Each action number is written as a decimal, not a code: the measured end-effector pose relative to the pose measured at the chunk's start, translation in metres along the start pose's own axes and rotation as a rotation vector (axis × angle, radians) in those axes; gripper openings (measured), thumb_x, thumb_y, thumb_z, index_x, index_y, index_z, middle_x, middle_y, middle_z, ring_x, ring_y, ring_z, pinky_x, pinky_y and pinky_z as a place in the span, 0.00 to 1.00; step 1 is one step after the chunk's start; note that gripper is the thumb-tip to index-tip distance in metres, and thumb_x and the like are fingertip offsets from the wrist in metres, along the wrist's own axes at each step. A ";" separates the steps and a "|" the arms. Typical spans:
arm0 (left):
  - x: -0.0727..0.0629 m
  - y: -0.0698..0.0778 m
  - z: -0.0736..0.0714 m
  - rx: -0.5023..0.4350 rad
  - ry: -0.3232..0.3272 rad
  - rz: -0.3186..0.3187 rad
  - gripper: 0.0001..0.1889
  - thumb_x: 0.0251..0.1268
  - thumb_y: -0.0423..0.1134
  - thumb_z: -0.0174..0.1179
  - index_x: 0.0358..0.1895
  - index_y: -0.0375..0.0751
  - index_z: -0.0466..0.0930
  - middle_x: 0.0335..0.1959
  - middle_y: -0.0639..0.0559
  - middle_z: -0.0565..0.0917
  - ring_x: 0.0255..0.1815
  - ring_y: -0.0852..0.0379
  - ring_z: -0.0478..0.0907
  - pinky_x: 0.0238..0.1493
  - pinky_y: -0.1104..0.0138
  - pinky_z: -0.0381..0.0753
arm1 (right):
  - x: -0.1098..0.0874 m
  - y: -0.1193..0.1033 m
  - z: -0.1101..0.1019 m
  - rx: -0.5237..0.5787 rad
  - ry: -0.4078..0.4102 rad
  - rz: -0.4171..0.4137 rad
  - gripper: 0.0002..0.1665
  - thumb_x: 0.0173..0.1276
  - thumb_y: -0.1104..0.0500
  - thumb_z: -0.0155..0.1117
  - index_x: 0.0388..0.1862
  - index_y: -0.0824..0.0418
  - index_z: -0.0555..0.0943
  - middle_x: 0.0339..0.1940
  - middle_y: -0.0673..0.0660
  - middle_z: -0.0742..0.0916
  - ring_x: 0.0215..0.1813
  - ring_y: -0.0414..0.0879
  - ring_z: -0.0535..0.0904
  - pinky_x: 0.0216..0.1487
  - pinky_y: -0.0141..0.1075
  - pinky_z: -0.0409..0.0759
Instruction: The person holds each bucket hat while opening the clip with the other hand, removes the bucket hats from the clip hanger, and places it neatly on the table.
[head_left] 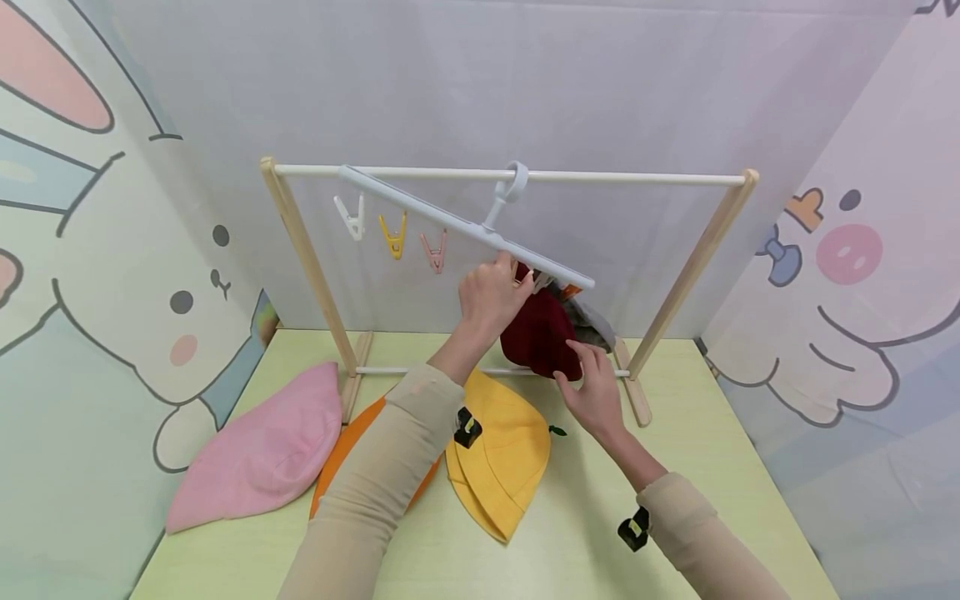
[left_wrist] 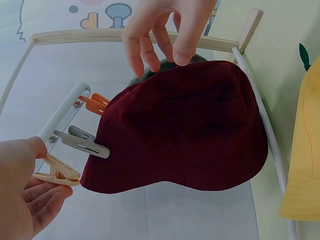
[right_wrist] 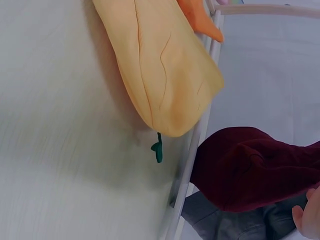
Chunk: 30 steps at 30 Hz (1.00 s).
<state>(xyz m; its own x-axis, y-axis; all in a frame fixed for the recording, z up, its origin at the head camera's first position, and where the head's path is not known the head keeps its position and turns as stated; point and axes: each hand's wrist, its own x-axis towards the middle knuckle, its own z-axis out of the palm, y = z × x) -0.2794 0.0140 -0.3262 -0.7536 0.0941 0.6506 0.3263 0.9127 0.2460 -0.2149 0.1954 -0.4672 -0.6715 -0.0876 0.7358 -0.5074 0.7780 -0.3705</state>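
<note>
My left hand (head_left: 491, 293) is at the underside of a tilted pale blue hanger (head_left: 420, 206). Its thumb and fingers pinch a cream clothespin (left_wrist: 57, 172), whose jaws are at the brim corner of a maroon hat (left_wrist: 180, 130). A grey clothespin (left_wrist: 82, 142) grips that brim beside it. With loosely bent fingers, my right hand (head_left: 592, 392) is at the crown of the maroon hat; whether it touches the fabric is unclear. Behind hangs a grey hat (head_left: 588, 321), partly hidden, near an orange clothespin (left_wrist: 95, 104).
The hanger hooks over the white rail (head_left: 637, 177) of a wooden-sided rack (head_left: 693, 271). White (head_left: 352, 218), yellow (head_left: 393, 237) and pink (head_left: 435, 252) clothespins hang on its left half. Pink (head_left: 262, 450), orange (head_left: 352, 446) and yellow hats (head_left: 502, 450) lie on the table (head_left: 675, 433).
</note>
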 end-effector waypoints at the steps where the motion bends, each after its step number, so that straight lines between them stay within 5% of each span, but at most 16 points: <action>1: 0.000 0.000 0.000 0.000 -0.002 0.001 0.18 0.56 0.52 0.59 0.21 0.43 0.68 0.08 0.54 0.62 0.09 0.56 0.64 0.11 0.68 0.59 | 0.001 0.001 0.000 -0.001 0.003 0.001 0.33 0.51 0.63 0.70 0.57 0.64 0.72 0.47 0.65 0.76 0.44 0.56 0.73 0.40 0.46 0.73; 18: 0.000 0.001 -0.001 0.002 -0.019 -0.010 0.18 0.56 0.53 0.59 0.22 0.43 0.68 0.08 0.53 0.66 0.10 0.56 0.67 0.12 0.67 0.62 | 0.008 0.010 0.003 0.047 -0.080 0.155 0.38 0.53 0.60 0.70 0.63 0.63 0.67 0.48 0.68 0.76 0.42 0.51 0.73 0.30 0.38 0.68; 30: 0.000 0.002 -0.002 -0.005 -0.032 -0.020 0.18 0.57 0.53 0.58 0.22 0.44 0.68 0.09 0.53 0.66 0.10 0.55 0.67 0.12 0.68 0.60 | 0.013 0.015 0.011 0.089 -0.138 0.302 0.39 0.56 0.55 0.68 0.65 0.60 0.64 0.54 0.66 0.74 0.49 0.58 0.73 0.41 0.48 0.73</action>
<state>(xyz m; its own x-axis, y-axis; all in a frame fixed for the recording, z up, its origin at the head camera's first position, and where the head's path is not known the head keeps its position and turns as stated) -0.2773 0.0152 -0.3239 -0.7777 0.0880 0.6224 0.3133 0.9127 0.2624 -0.2375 0.1990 -0.4696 -0.8623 0.0502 0.5039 -0.3155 0.7251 -0.6121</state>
